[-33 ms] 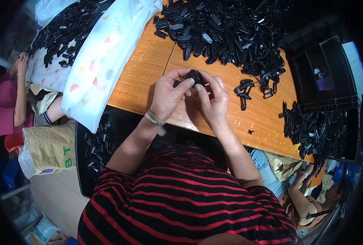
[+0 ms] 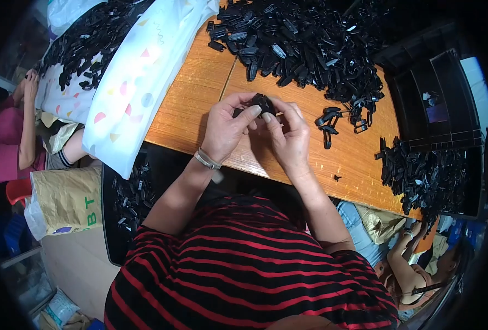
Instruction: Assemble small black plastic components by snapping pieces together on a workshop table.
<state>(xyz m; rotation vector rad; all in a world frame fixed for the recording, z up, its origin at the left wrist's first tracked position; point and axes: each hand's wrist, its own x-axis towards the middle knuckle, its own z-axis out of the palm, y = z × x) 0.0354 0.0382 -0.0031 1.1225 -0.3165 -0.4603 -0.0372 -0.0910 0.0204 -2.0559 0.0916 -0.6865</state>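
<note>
Over the near part of the wooden table, my left hand (image 2: 228,125) and my right hand (image 2: 290,137) meet around a small black plastic part (image 2: 264,103). Both thumbs press on it from the near side, with fingers curled behind, so much of its shape is covered. Just right of my right hand lie a few loose black plastic parts (image 2: 327,126). Beyond my hands a large heap of similar black parts (image 2: 304,44) spreads across the far side of the table. A tiny black scrap (image 2: 337,177) rests near the table's front edge.
A white patterned plastic sheet (image 2: 128,93) covers the table's left side. Another pile of black parts (image 2: 414,176) lies at the right, beside a black bin (image 2: 447,99). At lower left stand a black tray (image 2: 112,220) and a brown sack (image 2: 65,201). Co-workers sit left and right.
My right hand has shifted very slightly, its wrist a touch to the right. The small black part stays pinched between both hands.
</note>
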